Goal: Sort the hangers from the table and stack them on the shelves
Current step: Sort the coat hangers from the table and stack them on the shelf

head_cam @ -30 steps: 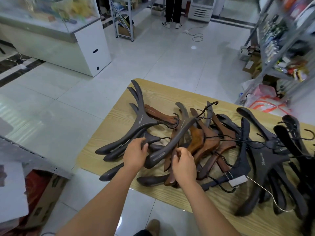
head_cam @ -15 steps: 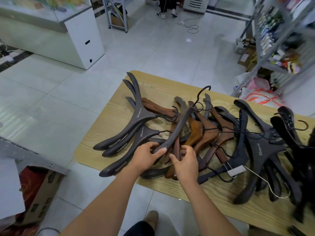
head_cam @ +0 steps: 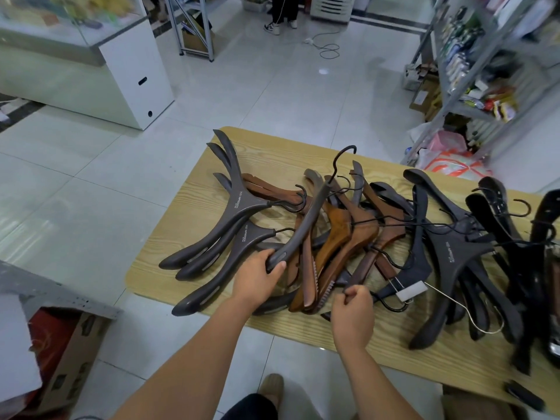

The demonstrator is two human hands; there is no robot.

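- The left hand (head_cam: 260,278) is seen wrapped round the lower arm tip of a long grey-brown moulded hanger (head_cam: 306,219). The hanger is held tilted above the pile, with its black hook (head_cam: 345,153) raised clear.
- The right hand (head_cam: 353,307) is shown curled into a fist at the near edge of the heap. Whether a dark hanger tip is pinched in it cannot be told.
- Half a second earlier the same hanger was held lower across the pile, and the right hand was spread on the brown wooden hangers (head_cam: 339,237). That hand has since been drawn back. One hanger is judged freed from the tangle and ready for sorting.
- Three matching grey-brown hangers (head_cam: 242,213) are laid nested at the left of the pale wood-grain table (head_cam: 188,237). Black hangers (head_cam: 454,253) are heaped at the right.
- The metal shelves (head_cam: 472,95) at the right are blurred and cut off by the frame, and no hanger can be made out on them. The tangled hooks at the centre are hard to separate by eye.
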